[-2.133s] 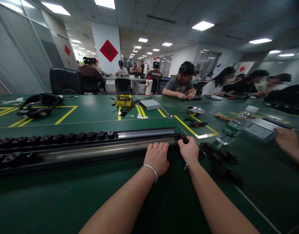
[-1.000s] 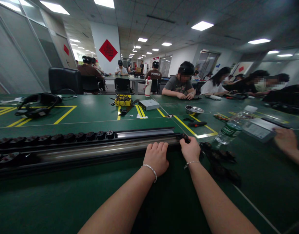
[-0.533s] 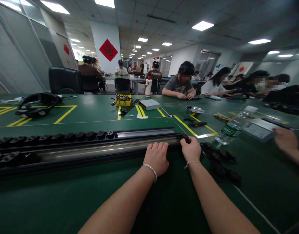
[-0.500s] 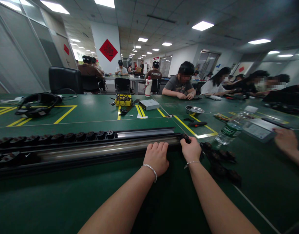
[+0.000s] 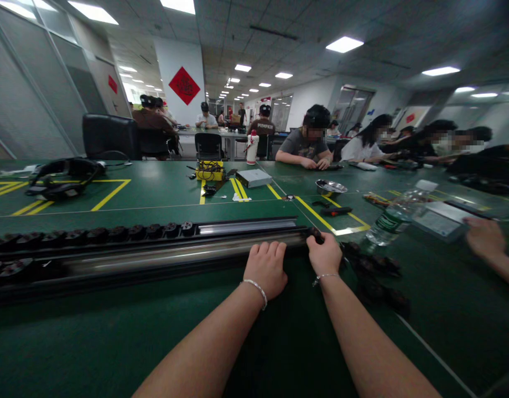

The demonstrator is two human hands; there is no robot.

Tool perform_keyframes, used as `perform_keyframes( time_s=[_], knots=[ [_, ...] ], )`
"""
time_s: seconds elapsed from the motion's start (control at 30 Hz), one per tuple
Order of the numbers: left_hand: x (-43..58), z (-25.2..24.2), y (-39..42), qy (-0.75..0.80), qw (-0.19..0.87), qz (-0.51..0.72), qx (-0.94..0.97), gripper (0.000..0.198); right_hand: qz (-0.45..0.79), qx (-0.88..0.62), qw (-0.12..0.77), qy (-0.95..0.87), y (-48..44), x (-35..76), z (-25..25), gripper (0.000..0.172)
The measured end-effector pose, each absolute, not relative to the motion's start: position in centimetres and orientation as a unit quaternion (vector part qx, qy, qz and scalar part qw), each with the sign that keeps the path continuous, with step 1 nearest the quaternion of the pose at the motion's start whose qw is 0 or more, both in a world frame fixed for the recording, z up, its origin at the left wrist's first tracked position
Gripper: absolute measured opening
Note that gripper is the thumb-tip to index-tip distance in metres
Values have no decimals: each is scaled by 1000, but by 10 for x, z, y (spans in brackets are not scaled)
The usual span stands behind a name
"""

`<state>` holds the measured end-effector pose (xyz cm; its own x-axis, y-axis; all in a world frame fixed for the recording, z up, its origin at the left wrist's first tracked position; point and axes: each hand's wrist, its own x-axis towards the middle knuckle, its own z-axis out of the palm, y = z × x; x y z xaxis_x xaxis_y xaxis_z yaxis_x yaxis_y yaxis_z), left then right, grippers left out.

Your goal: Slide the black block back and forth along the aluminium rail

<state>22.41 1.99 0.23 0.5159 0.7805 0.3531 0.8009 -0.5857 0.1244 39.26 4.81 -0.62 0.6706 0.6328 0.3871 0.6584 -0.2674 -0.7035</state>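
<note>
Across the green table lies a long black rail (image 5: 163,255) with a shiny metal channel. My left hand (image 5: 266,269) is closed over the rail's near edge, fingers curled on top. At the rail's right end my right hand (image 5: 326,255) pinches a small dark round part (image 5: 316,235), mostly covered by the fingers. Similar black round modules (image 5: 97,235) sit in a row in a second rail (image 5: 246,225) just behind. Another black module (image 5: 16,267) lies in the near rail's left end. Several loose black pieces (image 5: 374,260) lie right of my right hand.
A water bottle (image 5: 398,215) stands to the right, near another person's hand (image 5: 486,239) and a flat grey box (image 5: 441,220). Farther back are a metal bowl (image 5: 331,187), a red-black tool (image 5: 336,211), a white box (image 5: 253,177) and a headset (image 5: 63,179).
</note>
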Motion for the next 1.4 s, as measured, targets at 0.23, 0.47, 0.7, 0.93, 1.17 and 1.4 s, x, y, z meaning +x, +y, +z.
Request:
perform_keyframes(
  time_s=[0.23,0.47,0.7,0.93,1.17,1.4],
  knots=[
    [224,1,20,-452,33,-196,-870,53,-23,-796,450,-404,48,392,-6,34],
    [224,1,20,-454,26,-201,-867,53,-17,-796,454,-400,47,391,-4,34],
    [224,1,20,-453,20,-204,-868,51,-21,-793,458,-401,47,394,-6,34],
    [224,1,20,-453,25,-203,-868,52,-33,-801,453,-391,49,403,-8,36],
    [225,1,20,-453,26,-201,-868,54,-32,-801,454,-389,48,400,-5,35],
    [224,2,19,-453,33,-185,-871,50,-24,-804,453,-385,48,401,-6,36]
  ],
)
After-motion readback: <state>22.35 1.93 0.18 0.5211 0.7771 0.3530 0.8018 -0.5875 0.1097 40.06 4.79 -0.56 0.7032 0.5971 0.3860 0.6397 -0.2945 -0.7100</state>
